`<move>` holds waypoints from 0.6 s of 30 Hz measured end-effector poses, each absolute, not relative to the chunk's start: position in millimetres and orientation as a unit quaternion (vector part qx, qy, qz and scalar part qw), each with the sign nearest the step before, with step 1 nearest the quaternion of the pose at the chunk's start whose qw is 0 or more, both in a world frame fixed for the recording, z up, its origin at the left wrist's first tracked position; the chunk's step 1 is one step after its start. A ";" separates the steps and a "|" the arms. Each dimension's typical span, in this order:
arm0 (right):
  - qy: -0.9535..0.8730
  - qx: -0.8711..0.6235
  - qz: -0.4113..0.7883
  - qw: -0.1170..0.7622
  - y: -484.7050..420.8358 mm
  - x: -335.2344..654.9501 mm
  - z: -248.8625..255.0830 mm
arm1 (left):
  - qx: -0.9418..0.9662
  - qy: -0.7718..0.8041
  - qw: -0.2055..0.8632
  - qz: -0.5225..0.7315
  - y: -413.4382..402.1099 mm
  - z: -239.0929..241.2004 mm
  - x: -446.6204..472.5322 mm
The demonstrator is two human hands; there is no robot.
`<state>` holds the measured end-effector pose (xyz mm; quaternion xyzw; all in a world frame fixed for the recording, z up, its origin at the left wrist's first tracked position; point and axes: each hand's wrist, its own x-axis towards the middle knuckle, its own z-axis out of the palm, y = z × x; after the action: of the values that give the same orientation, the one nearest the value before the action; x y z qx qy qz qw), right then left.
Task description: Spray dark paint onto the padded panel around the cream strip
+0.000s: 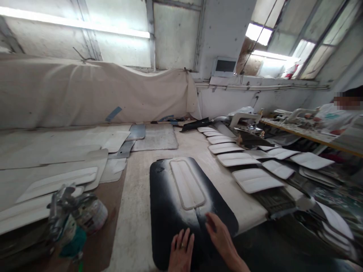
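Head view, starting at my far left: a blurred spray gun [66, 211] with its paint-crusted cup [92, 215] sits at the bench edge, on brown board. I can make out no brand or lettering on the cup; it is too smeared. Behind it lie pale flat panels [56, 181], stacked and overlapping, and a cream drop cloth [93, 92] hangs along the wall.

Moving to the centre, the black panel [167, 211] lies flat on the dusty worktable [136, 196], its long side running away from me. A pale padded insert [187, 184] rests on its upper half, ringed by a haze of white overspray. My left hand [181, 253] lies flat on the near end of the black panel, fingers loose and spread, grasping nothing; a ring shows on one finger. Just beside it, my right hand [219, 236] rests palm-down on the same panel, fingers extended toward the insert's lower end, also unclenched and empty.

Further right, a row of white padded pieces [236, 158] runs away toward the wall in two lines. At the far right a person [337, 115] sits at a long table [309, 136]. No writing is legible anywhere I look.
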<state>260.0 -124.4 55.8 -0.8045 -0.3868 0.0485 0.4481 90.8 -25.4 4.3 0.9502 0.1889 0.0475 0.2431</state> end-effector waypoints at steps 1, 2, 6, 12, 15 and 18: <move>-0.404 -0.813 0.020 0.418 -141.0 276.6 40.0 | 0.949 0.188 0.252 0.010 -26.4 7.3 99.6; -0.428 -0.817 -0.007 0.387 -154.6 289.6 26.8 | 0.946 0.192 0.261 -0.013 -26.8 12.8 103.9; -0.526 -0.806 -0.085 0.258 -178.4 313.7 4.9 | 0.929 0.201 0.309 -0.015 -26.9 41.1 96.8; -0.544 -0.826 -0.089 0.116 -165.4 318.2 9.6 | 0.920 0.267 0.284 0.033 -30.3 40.8 96.5; -0.537 -0.832 -0.106 0.088 -164.0 322.6 1.6 | 0.902 0.308 0.287 0.094 -21.8 46.0 103.3; -0.545 -0.828 -0.101 0.088 -167.1 329.2 -2.1 | 0.860 0.380 0.273 0.203 2.4 69.1 112.1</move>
<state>329.2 -167.1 -2.1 -0.8277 -0.5451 -0.1007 0.0880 112.1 2.4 69.1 0.8604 0.3795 0.2033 0.2727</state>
